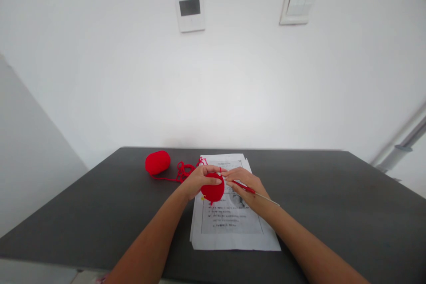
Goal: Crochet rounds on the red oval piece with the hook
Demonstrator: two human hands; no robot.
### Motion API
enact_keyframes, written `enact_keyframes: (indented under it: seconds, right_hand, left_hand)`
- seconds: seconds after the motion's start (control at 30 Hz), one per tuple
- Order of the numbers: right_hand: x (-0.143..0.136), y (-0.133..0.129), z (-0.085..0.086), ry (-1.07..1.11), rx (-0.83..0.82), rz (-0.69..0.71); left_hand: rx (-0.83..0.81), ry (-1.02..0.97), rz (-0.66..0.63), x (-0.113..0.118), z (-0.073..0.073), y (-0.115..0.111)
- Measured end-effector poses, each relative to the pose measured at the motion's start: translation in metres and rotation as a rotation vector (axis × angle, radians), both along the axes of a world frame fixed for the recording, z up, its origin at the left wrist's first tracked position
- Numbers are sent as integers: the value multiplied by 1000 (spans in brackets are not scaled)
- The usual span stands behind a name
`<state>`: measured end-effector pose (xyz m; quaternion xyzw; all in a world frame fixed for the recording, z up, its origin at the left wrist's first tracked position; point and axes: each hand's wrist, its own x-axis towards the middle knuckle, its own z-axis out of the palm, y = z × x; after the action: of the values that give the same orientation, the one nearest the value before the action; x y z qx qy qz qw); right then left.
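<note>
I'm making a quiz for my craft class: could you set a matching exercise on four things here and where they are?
1. Yarn ball
2. Printed sheets
3. Slim tool
4. Round red piece

A. Held in the right hand
B. On the table, far left
C. Under the left thumb
D. Lying flat beneath both hands

Pairs: 1-B, 2-D, 3-A, 4-C

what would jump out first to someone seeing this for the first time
Probably the bright red piece in the left hand, above the printed sheets on the dark table. Next, the red ball near the table's far edge, left of the sheets, with loose yarn trailing toward the hands. Then the slim red-handled tool in the right hand, close beside the piece.
</note>
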<state>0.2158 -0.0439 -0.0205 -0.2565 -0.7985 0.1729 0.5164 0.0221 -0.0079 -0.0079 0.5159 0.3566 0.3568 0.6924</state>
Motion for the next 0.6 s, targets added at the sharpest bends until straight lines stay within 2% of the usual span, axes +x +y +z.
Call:
enact_keyframes:
  seconds: [0.1,0.3,0.6]
  right_hand:
    - [1,2,-3,-15,-33,-19]
    - [4,3,-5,-5,-100,-74]
    - [5,3,-1,56,-250,-114]
  left_hand:
    - [29,35,-13,2,-2,1]
    - [79,45,43,6,-8,3]
    - [104,-12,164,8,-5,1]
